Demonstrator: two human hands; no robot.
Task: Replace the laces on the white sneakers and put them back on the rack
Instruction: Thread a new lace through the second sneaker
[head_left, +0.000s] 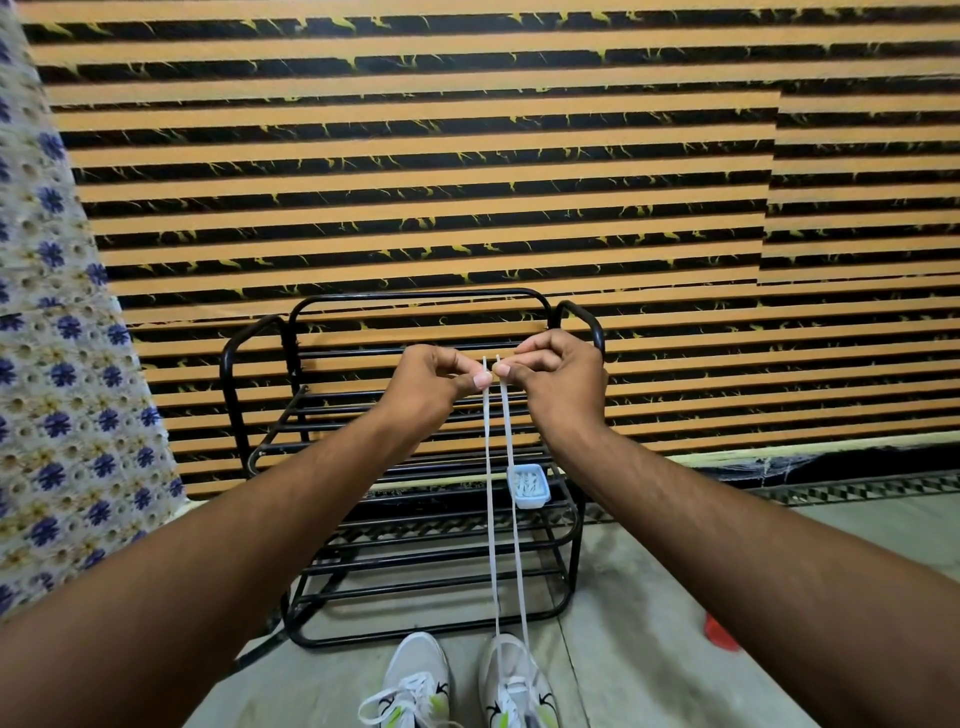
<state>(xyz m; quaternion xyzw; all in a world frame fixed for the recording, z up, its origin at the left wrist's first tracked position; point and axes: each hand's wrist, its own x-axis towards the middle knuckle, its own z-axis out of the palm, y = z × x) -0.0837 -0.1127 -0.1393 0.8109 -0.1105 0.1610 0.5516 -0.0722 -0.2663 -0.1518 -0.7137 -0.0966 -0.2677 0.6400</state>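
Note:
Two white sneakers stand on the floor at the bottom of the view, the left sneaker (415, 680) laced, the right sneaker (517, 686) with a white lace (493, 519) running up from it in two taut strands. My left hand (434, 387) pinches the tip of the left strand. Beside it, my right hand (558, 382) pinches the tip of the right strand. Both tips are held side by side, level, in front of the black metal shoe rack (415, 519).
A small white tub (529, 486) with white pieces in it sits on a rack shelf. An orange-and-black striped wall stands behind the rack. Floral fabric (57, 364) hangs at the left. A red object (719, 631) lies on the floor at the right.

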